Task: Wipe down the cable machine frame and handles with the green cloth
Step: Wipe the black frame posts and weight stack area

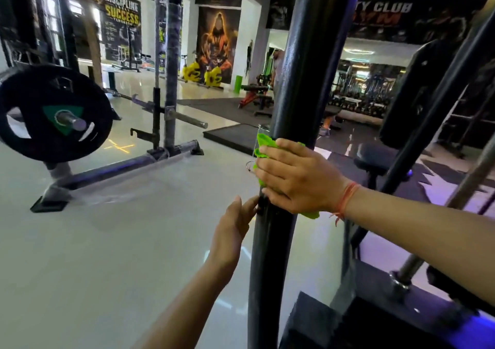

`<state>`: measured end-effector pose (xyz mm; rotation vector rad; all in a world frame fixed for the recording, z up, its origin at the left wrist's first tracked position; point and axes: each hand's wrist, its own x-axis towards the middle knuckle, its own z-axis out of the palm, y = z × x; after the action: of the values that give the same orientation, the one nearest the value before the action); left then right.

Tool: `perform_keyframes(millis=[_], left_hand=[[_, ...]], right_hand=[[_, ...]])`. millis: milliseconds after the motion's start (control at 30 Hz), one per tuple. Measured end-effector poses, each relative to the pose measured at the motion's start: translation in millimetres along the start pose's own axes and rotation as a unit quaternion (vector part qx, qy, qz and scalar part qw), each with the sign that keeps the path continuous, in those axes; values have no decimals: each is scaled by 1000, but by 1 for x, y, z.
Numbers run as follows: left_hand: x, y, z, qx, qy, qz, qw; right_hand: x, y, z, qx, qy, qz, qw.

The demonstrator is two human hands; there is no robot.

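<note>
Green cloth [263,145] shows bunched under my right hand [297,177], which presses it flat-palmed against the black upright post [302,86] of the cable machine, about midway up the stretch of post I can see. My fingers there spread and bend around the tube's left side, holding the cloth to the metal; a scrap of the cloth pokes out below the heel of the hand, and more of it sticks out above the fingers. An orange thread bracelet [348,201] sits on that wrist.

My left hand [235,228] is lower and to the left, fingers straight and relaxed, holding nothing, its fingertips just touching the left edge of the same post beneath the right hand.

The post runs from the top of the view down to the bottom edge, leaning slightly. To its right I see slanted frame bars [428,134] of the machine and a padded black seat [375,158] behind my right forearm.

Out to the left, on the pale glossy floor [120,255], stands a rack with a barbell carrying a black weight plate [53,112] with a green triangle at its hub. Farther back are black floor mats [227,134], yellow exercise bikes [201,75] and wall posters [122,19], one reading "DISCIPLINE" and "SUCCESS".
</note>
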<state>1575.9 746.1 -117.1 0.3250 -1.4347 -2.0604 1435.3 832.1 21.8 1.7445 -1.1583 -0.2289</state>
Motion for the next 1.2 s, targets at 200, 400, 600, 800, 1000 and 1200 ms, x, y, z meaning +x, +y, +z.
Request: perform_keyframes(millis=[200,400,600,800,1000,1200], left_hand=[[-12,-41,-11,1,25,-33,999],[-21,-80,-27,-49,41,-98,993],[-33,-120,-38,-25,13,-141,990],[-39,-160,-52,-20,0,-166,986],[-48,-187,-58,-47,0,-189,981],[-52,-214,-62,-82,48,-214,972]], right_hand=[[-22,-36,19,-23,20,104,994],[-33,-56,28,-37,-6,74,997],[-59,-125,54,-14,-76,83,994],[-74,-139,61,-45,-25,158,986],[-90,-162,73,-26,-84,70,994],[-111,-206,87,-16,-124,61,990]])
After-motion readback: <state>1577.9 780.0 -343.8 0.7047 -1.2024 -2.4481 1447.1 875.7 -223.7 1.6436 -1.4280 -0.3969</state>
